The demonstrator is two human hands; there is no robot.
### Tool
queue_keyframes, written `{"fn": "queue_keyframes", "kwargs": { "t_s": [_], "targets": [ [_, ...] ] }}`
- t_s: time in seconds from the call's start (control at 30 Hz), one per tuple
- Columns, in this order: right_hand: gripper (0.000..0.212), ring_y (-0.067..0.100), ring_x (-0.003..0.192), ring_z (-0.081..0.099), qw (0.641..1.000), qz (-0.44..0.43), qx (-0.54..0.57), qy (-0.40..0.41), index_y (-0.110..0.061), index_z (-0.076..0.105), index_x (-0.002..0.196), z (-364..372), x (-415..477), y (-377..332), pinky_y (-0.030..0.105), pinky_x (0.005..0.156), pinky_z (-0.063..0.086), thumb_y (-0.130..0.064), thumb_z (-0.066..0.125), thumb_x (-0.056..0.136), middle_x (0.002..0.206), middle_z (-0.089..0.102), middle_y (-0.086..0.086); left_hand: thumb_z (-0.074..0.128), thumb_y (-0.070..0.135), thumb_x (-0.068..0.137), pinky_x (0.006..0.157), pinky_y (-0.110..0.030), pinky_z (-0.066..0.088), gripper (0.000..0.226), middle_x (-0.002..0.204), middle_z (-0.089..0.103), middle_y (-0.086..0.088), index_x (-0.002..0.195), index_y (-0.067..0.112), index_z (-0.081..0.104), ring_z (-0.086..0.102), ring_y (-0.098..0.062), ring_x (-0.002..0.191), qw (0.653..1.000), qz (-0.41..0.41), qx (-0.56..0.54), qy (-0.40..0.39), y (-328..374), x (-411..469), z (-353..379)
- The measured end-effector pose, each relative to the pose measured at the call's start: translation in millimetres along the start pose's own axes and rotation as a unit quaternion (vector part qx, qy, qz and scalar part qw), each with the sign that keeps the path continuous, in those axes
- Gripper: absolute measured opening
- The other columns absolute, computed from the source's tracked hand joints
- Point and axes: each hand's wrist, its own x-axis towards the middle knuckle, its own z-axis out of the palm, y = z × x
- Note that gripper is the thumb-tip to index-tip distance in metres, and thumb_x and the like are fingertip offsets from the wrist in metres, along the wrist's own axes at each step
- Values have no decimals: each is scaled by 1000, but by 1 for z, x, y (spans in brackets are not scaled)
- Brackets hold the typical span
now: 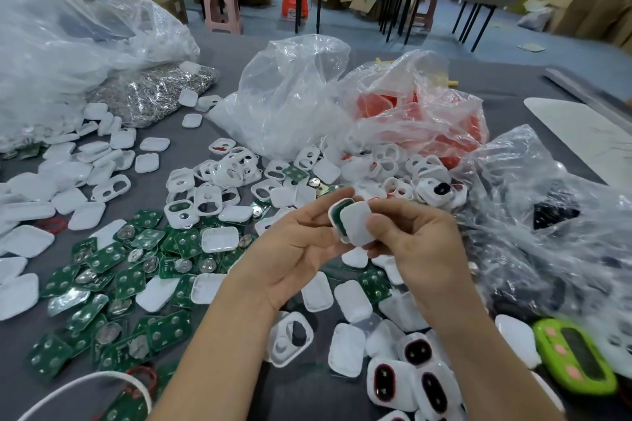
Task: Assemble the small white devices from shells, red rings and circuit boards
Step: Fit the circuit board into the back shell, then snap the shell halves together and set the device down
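Note:
Above the middle of the table, both hands hold one small white device point(354, 222). My left hand point(301, 243) grips the front shell, which has a green circuit board showing at its edge. My right hand point(413, 243) pinches the white back cover point(357, 224) against it, thumb on top. Green circuit boards point(113, 270) lie scattered at the left. White shells with oval holes point(219, 181) are heaped behind the hands, and plain white covers point(82, 164) lie at the far left. Finished devices with red rings point(417, 376) sit at the bottom right.
Clear plastic bags stand behind the parts; one point(427, 120) holds red pieces, another point(150, 96) holds metal clips. A crinkled bag point(547, 215) with dark parts lies on the right. A green timer point(578, 355) sits at the right edge. Stools and tables stand beyond.

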Motion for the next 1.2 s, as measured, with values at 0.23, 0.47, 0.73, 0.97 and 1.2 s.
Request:
{"fn": "queue_keyframes", "kwargs": {
  "t_s": [0.23, 0.47, 0.73, 0.97, 1.2],
  "targets": [
    [15, 8, 75, 74, 989, -39, -110, 87, -23, 84, 98, -8, -6, 8, 22, 71, 59, -13, 81, 86, 86, 79, -13, 66, -16, 71, 92, -38, 61, 50, 112, 76, -14, 110, 12, 81, 74, -26, 102, 999, 6, 42, 6, -15, -2, 12],
    [16, -13, 85, 67, 974, -87, -169, 126, -26, 83, 100, 0, -15, 15, 2, 76, 46, -15, 79, 89, 76, 68, -35, 69, -17, 65, 79, -32, 62, 48, 105, 78, -12, 100, 14, 82, 75, -22, 95, 995, 39, 75, 44, -26, 2, 16],
    [24, -5, 100, 68, 985, -70, -156, 16, -36, 77, 114, -4, -15, 17, 22, 87, 58, -35, 76, 90, 103, 73, -30, 74, -19, 61, 91, -40, 59, 51, 108, 77, -15, 100, 13, 79, 73, -30, 99, 988, 83, 97, 88, -29, 4, 13],
    [43, 2, 86, 73, 983, -88, -160, -14, -37, 78, 112, -23, -9, 22, 21, 72, 60, -18, 87, 75, 93, 75, -27, 67, -14, 61, 78, -29, 62, 55, 105, 78, -13, 111, 9, 73, 76, -23, 96, 992, 74, 79, 65, -27, 2, 18],
    [39, 14, 102, 75, 999, -47, 0, -18, -17, 78, 113, -25, -6, 26, 35, 90, 61, 4, 80, 81, 106, 79, -6, 66, -16, 66, 83, -31, 62, 48, 105, 79, -10, 99, 16, 83, 76, -21, 97, 994, 88, 45, 44, -25, 5, 18]
  ]
}}
